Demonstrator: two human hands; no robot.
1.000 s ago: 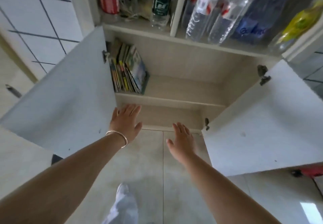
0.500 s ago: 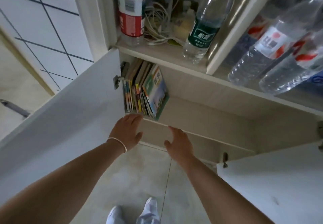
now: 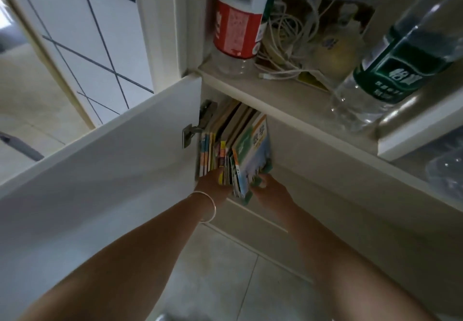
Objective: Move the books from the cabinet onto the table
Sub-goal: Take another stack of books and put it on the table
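Observation:
A row of thin books (image 3: 235, 150) stands upright at the left end of the cabinet's lower shelf (image 3: 313, 170), the outermost with a green and blue cover. My left hand (image 3: 211, 185), a bracelet on its wrist, holds the bottom of the spines on the left side; its fingertips are hidden by the books. On the right, my right hand (image 3: 271, 191) grips the lower corner of the green-covered book, with fingers curled round its edge.
The open left cabinet door (image 3: 105, 170) stands right beside my left arm, its hinge (image 3: 193, 130) next to the books. On the shelf above sit a red-labelled bottle (image 3: 238, 20), tangled white cables (image 3: 288, 45) and a green-labelled water bottle (image 3: 390, 65). Tiled floor lies below.
Both hands have moved up from below the shelf edge onto the row of books and taken hold of it. The view has come closer to the cabinet.

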